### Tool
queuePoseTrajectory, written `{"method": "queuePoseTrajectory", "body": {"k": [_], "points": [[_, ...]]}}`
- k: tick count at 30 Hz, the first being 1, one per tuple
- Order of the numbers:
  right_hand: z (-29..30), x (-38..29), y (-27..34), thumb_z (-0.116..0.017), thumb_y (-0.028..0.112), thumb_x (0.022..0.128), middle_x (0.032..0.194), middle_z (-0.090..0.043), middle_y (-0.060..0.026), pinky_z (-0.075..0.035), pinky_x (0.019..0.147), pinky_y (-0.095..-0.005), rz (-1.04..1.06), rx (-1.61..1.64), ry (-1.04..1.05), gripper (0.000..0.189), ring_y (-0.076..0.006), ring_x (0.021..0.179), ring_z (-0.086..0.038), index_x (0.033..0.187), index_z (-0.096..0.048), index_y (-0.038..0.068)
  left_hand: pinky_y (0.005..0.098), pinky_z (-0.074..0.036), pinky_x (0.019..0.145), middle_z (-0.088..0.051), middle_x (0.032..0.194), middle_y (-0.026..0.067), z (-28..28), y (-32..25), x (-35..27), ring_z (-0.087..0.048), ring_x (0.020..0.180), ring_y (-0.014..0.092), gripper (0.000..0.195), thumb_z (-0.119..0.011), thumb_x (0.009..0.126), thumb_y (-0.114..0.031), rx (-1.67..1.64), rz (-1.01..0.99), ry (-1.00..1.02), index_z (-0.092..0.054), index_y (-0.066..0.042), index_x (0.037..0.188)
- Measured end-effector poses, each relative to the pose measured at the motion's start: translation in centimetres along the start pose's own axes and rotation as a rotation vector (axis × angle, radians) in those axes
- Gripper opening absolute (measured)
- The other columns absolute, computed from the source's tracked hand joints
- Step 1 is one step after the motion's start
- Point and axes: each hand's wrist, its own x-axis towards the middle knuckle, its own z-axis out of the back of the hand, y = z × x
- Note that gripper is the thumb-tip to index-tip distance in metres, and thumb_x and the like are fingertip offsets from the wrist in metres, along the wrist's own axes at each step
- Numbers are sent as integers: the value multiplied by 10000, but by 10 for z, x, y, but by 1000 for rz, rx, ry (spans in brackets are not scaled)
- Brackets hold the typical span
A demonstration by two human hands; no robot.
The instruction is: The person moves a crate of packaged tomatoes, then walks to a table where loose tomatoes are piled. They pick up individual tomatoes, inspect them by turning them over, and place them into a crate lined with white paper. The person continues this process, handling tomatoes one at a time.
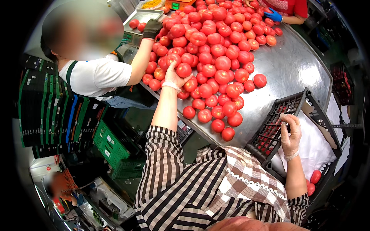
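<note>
A large heap of red tomatoes (223,63) lies on the steel table (284,69). My left hand (173,78), in a thin clear glove, reaches to the heap's near left side. Its thumb and fingers lie around one tomato (183,70), among others that touch it. On my right, a black plastic crate (303,101) leans at the table's edge, lined with a white sheet (310,138). Over the crate's near side is my gloved right hand (291,134), fingers bent and apart, nothing seen in them. A few tomatoes (316,176) sit at the crate's lower end.
To the left, a co-worker's dark-gloved hand (152,29) is beside a metal scale tray (141,17) with two tomatoes. Another person's blue-gloved hand (273,15) touches the heap's far side. Stacked black crates (57,106) and a green crate (111,144) stand at left.
</note>
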Motion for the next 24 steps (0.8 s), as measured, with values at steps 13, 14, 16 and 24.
{"method": "queuePoseTrajectory", "body": {"k": [13,14,16,24], "points": [[-5,7,-5,-608,30,847,1021,-633,-132,-492,841,-327,-19,18,12,190,-264,929,-630,1031,-652,10,478,-492,932,-367,1510,114,11,8,-36,-452,1286,333,581,-457,997,-399,397,-145,-274,-309,-115,1482],[-5,7,-5,-613,37,852,1017,-634,-128,-491,842,-325,-23,29,23,188,-260,930,-630,1034,-651,7,400,-525,814,-438,1471,105,19,15,-35,-508,1224,290,545,-474,989,-408,490,-235,-341,-390,-111,1438],[-6,8,-6,-612,38,856,1016,-634,-127,-491,841,-323,-34,43,27,186,-257,931,-630,1034,-653,7,347,-525,710,-546,1327,76,38,38,-24,-570,1096,230,483,-497,970,-390,522,-439,-445,-484,-86,1344],[-6,11,-14,-611,35,860,1016,-633,-126,-491,838,-316,2,10,35,185,-245,928,-629,1036,-660,6,414,-440,953,-614,1157,209,46,81,-34,-582,1056,352,352,-588,912,-249,1145,-1022,-589,-606,13,1146]]}}
